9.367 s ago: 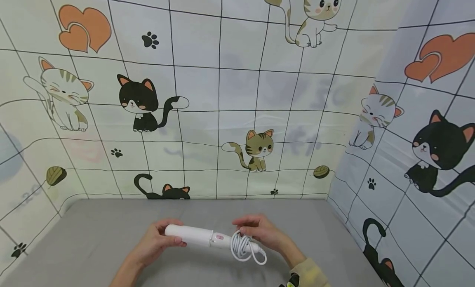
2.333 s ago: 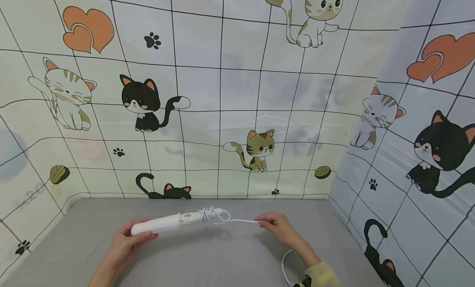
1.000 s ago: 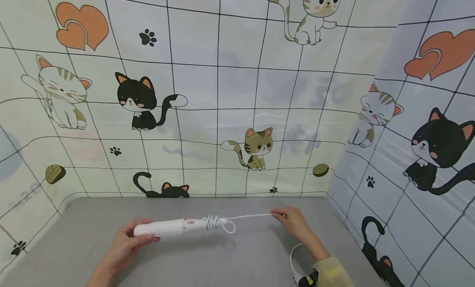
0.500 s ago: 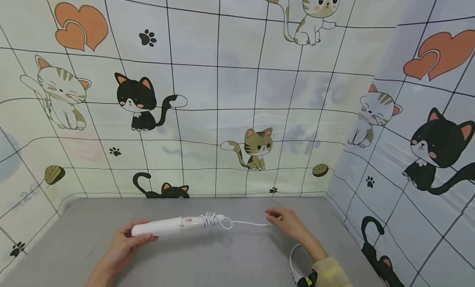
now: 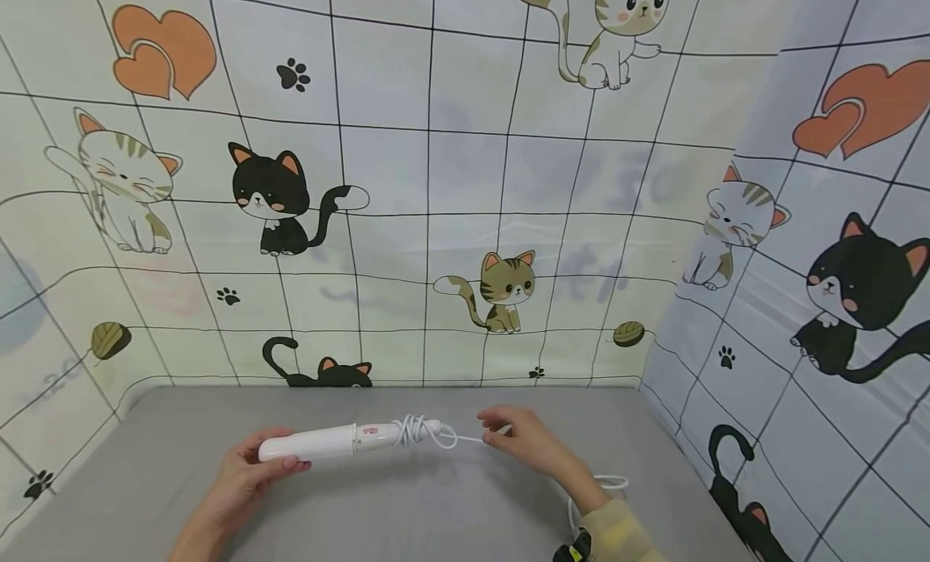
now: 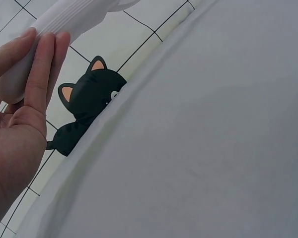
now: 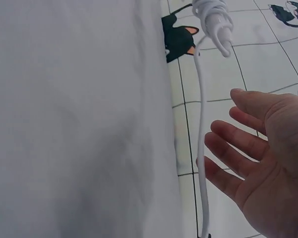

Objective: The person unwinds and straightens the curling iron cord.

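where the plain grey worktop [image 5: 407, 513] ends, a pale sheet [image 5: 392, 77] rises at the back and both sides, ruled with dark lines and printed with cats [image 5: 272, 190], paw prints [image 5: 293, 76] and orange hearts [image 5: 185, 53]. soft shadows lie on the worktop below a white wand [image 5: 312, 444], held up above it. the left hand [image 5: 243, 477] has its grip closed round the wand's plain end; a white cord [image 5: 412, 430] is wound round the other. the right hand [image 5: 526, 441] has its fingers loosely spread beside the cord's trailing length; whether a fingertip touches it, i cannot tell. a yellow sleeve [image 5: 625, 534] covers the right forearm.
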A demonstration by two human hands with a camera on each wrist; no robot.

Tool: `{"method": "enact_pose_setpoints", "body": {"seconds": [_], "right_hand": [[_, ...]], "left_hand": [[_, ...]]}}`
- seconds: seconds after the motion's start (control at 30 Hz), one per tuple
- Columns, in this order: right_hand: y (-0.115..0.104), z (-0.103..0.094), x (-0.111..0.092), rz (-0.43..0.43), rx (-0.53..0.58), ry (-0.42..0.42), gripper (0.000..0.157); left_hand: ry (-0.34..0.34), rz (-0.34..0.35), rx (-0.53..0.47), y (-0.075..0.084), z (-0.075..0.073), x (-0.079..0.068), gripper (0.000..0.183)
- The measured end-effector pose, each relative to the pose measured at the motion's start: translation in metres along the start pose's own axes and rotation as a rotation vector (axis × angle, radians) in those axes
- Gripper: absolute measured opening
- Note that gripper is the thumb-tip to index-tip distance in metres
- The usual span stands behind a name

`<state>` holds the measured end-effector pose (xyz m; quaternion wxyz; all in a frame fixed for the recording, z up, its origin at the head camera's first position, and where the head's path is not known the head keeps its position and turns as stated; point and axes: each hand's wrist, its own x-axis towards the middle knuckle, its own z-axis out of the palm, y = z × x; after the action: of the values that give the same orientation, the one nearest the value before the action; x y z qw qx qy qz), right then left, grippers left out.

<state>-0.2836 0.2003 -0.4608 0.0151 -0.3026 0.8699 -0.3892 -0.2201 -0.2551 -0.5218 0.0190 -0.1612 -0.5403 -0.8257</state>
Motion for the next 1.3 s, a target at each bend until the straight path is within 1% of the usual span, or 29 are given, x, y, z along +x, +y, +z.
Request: {"method": "enact_pose_setpoints", "body": {"seconds": [0.17,0.3,0.43,0.53,0.63,0.7,0.77,0.9,1.0,1.1,1.23,1.3], "right_hand": [[0.001,0.012,0.005,-0.016,0.015,-0.031,0.035],[0.001,0.018,0.007,-0.023,0.026,-0.044,0.035],[0.003,0.024,0.008,-0.009,0.040,-0.050,0.033],[0.003,0.027,0.007,0.005,0.036,-0.052,0.027],[0.002,0.027,0.006,0.014,0.028,-0.045,0.019],[0.002,0.027,0.005,0.015,0.017,-0.034,0.016],[0.002,0.027,0.005,0.024,0.028,-0.015,0.016],[0.005,0.027,0.005,0.035,0.071,0.048,0.019],[0.007,0.026,0.004,0.017,0.086,0.092,0.019],[0.008,0.025,0.004,-0.006,0.065,0.113,0.018],[0.008,0.024,0.003,-0.031,0.010,0.121,0.014],[0.009,0.023,0.003,-0.067,-0.025,0.127,0.011]], "left_hand": [[-0.010,0.013,-0.010,0.001,0.002,0.000,0.048],[-0.005,0.011,-0.002,0.002,0.002,0.000,0.048],[0.003,0.000,0.015,0.001,0.001,-0.001,0.048],[0.002,0.000,0.017,0.001,0.001,-0.001,0.046],[0.015,-0.002,0.014,0.000,0.001,-0.001,0.045],[0.028,-0.007,0.018,0.000,-0.001,-0.002,0.045],[0.042,-0.011,0.021,0.000,-0.002,-0.002,0.045],[0.026,0.001,0.007,0.000,-0.004,-0.003,0.045],[0.007,0.009,0.002,0.000,-0.005,-0.004,0.046],[0.009,0.001,0.013,0.001,-0.005,-0.005,0.046],[0.020,-0.021,0.034,0.002,-0.006,-0.005,0.044],[0.025,-0.026,0.038,0.003,-0.006,-0.005,0.043]]}}
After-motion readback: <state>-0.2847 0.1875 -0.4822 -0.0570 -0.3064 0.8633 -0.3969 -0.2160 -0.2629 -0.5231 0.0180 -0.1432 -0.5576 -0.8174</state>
